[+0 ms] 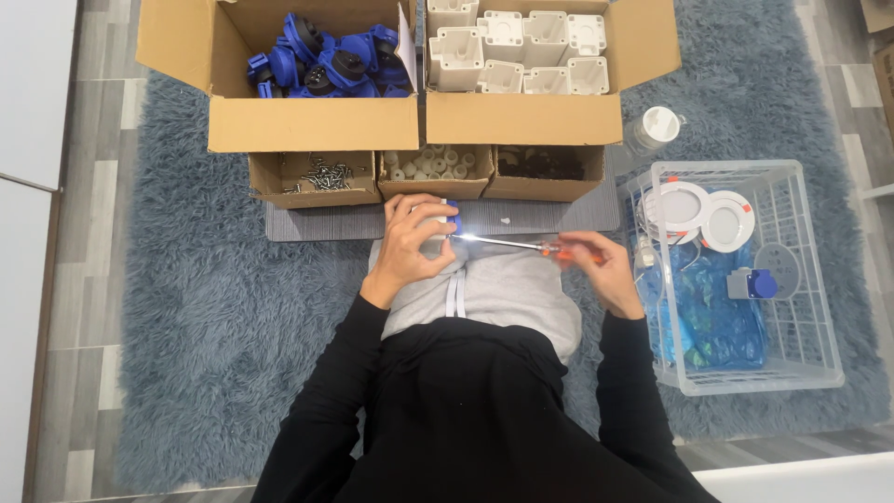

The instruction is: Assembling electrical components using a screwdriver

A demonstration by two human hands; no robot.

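Two large cardboard boxes (317, 121) stand side by side along the far edge of the rug (186, 307), and three small cardboard boxes (424, 186) sit in a row in front of them. The white plastic housings (507, 51) in the right-hand large box number perhaps eight, though the flaps hide some. One wire basket (801, 279) at the rug's right edge holds two round white lamps (703, 214). One screwdriver (521, 245) is in view.

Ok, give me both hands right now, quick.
Left hand: closed around a small white and blue part.
Right hand: closed on an orange-handled screwdriver, its tip at that part.
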